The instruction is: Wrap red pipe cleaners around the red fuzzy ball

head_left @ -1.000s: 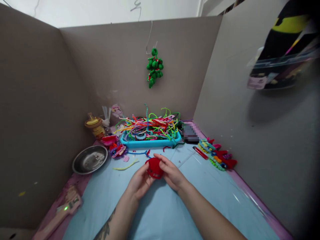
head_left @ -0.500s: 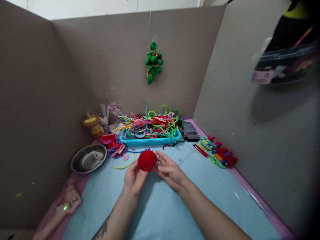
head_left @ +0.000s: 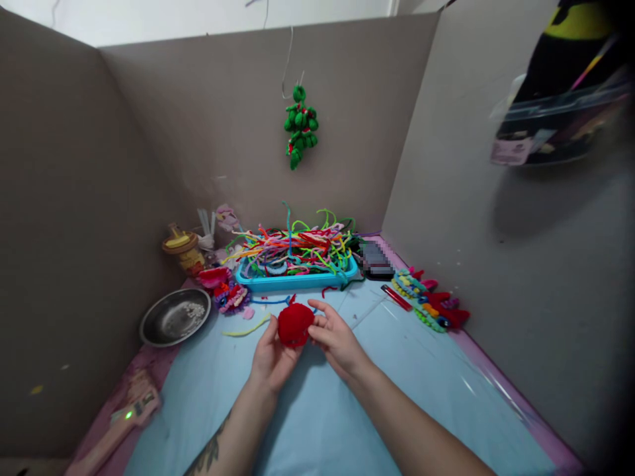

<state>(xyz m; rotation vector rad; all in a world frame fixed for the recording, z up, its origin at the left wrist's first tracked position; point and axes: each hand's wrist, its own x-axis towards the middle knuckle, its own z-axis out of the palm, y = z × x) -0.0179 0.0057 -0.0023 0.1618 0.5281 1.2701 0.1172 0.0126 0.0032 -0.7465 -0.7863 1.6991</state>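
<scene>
One round red piece (head_left: 296,324) above the blue mat (head_left: 446,383), left hand (head_left: 272,360) cupped and closed on it from beneath, apparently bearing it, right hand (head_left: 337,340) pinching its right edge, likely steadying it, tray (head_left: 302,283) of strings (head_left: 302,246) beyond, presumably for reach.
</scene>
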